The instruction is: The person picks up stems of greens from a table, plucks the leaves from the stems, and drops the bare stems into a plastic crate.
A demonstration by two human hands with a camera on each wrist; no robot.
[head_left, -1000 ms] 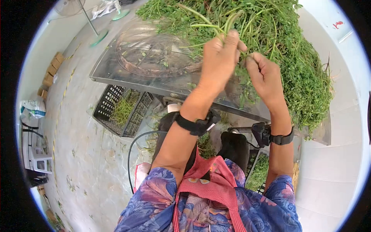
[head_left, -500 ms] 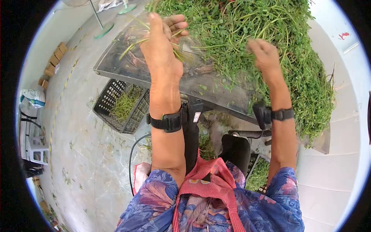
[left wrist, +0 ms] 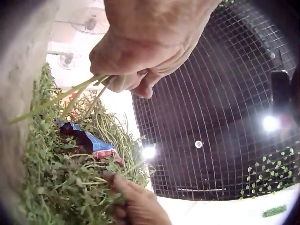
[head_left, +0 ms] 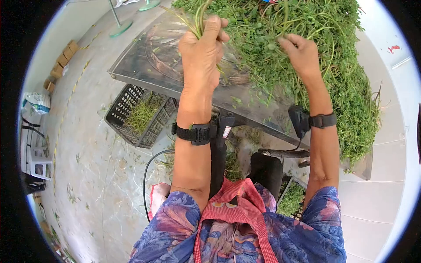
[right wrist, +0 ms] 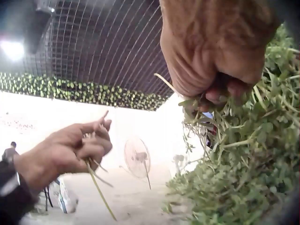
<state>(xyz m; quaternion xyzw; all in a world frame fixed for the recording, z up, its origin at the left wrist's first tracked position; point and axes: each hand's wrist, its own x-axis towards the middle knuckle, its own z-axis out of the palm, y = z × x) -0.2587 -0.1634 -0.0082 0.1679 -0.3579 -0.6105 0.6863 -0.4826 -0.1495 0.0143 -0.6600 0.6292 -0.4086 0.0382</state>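
Observation:
My left hand (head_left: pixel 201 57) grips several pale green stems (head_left: pixel 199 22) above the left part of the metal table (head_left: pixel 144 52); in the left wrist view the stems (left wrist: pixel 56 99) stick out from under the curled fingers. At the front of the big heap of leafy greens (head_left: pixel 337 79), my right hand (head_left: pixel 302 57) pinches a sprig between thumb and fingers. Seen from the right wrist, the fingers of that hand (right wrist: pixel 220 51) curl round leafy stems against the heap (right wrist: pixel 243 168). A blue and red packet (left wrist: pixel 96 146) lies in the greens.
A black crate (head_left: pixel 147 129) with cut stems stands on the floor under the table's left side. Another crate with greens (head_left: pixel 293 199) is below at the right. A fan stand (head_left: pixel 119 26) and cardboard boxes (head_left: pixel 61 63) stand at the left.
My left hand has moved left from beside the right hand, over the table, with stems in its grip. The right hand has stayed at the heap, its fingers now on a sprig.

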